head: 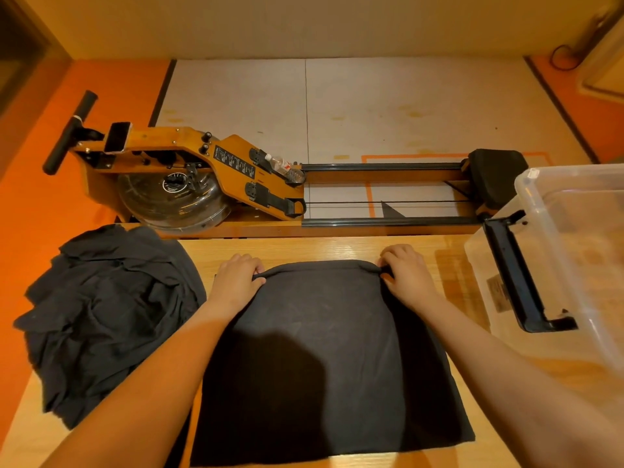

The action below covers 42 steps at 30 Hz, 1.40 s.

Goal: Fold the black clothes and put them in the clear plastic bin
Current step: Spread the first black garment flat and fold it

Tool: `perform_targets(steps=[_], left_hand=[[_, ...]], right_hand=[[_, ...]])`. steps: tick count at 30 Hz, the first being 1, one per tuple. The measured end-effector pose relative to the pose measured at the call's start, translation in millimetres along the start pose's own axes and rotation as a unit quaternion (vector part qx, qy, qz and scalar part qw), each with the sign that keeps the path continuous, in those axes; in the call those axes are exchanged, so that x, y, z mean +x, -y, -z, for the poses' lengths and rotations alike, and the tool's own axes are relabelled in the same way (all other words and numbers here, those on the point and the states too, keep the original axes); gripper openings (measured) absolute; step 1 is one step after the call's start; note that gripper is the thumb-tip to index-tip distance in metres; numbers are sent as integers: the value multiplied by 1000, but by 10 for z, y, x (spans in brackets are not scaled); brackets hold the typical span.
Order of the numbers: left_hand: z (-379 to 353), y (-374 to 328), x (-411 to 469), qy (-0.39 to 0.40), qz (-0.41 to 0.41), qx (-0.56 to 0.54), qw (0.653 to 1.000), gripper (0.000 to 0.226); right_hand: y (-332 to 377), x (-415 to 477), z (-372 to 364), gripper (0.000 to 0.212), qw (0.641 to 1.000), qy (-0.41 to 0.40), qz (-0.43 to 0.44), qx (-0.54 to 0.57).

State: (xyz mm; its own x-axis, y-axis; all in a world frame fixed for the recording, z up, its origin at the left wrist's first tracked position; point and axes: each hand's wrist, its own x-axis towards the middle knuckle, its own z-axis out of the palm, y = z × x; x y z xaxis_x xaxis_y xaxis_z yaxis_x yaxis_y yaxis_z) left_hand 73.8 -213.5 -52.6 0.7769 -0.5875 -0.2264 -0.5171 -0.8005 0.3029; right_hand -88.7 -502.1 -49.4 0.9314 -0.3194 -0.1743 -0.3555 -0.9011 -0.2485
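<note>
The black garment (324, 349) lies flat before me on the table (304, 248), smoothed into a rough rectangle. My left hand (241, 275) and right hand (407, 275) pinch its far corners, where the edge is rolled. The pile of black clothes (108, 315) sits crumpled at the left. The clear plastic bin (553, 231) stands upright at the right, its black handle (516, 278) facing the garment.

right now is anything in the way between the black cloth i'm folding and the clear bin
Nothing visible. The black garment lies flat mid-table, left hand and right hand pinching its far edge; only bare table separates it from the clear bin at right. The clothes pile sits left, off that path.
</note>
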Motion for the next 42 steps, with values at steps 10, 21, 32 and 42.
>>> perform_targets(steps=[10,21,32,42], left_hand=[[118,-47,24,-18,21,3,1000,47],[-682,-145,-1384,8,-109,67,992,65],[-845,155,-1673,-18,-95,85,992,66],[-996,136,-2214,-20,-37,44,998,69]], right_hand=[[159,6,205,49,993,-96,-59,-37],[578,-1087,-536,51,995,-17,63,-69],[246,-1591,-865,63,991,-18,-119,-59],[118,-2198,-995,68,978,-42,-201,-38]])
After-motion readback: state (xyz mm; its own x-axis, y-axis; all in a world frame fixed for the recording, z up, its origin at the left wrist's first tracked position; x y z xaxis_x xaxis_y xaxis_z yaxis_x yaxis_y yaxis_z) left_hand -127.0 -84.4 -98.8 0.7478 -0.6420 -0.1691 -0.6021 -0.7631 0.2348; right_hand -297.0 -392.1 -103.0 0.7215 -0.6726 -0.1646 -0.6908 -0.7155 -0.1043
